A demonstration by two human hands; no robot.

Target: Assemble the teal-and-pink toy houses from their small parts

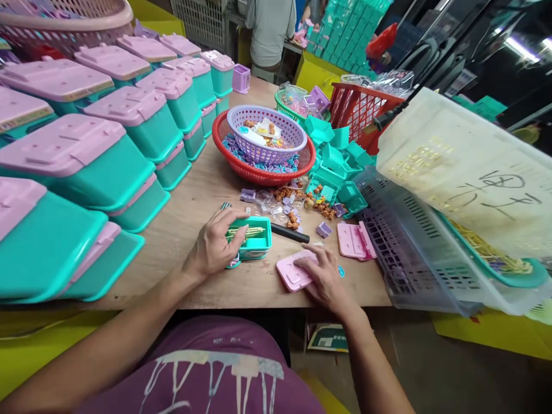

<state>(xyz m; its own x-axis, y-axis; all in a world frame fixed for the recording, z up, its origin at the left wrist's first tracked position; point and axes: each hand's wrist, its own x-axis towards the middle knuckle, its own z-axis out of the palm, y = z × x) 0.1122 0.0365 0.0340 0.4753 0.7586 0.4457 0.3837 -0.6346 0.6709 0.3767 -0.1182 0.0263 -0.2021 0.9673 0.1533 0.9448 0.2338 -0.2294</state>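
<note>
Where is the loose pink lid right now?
In the head view, the pink lid lies flat near the table's front edge, under the right hand, just right of the open teal box the left hand touches.

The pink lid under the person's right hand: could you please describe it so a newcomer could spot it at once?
On the wooden table, look near the front edge, right of the open teal box that the left hand holds. The pink lid lies flat under the right hand; the other loose pink lid, farther back, is untouched.
</note>
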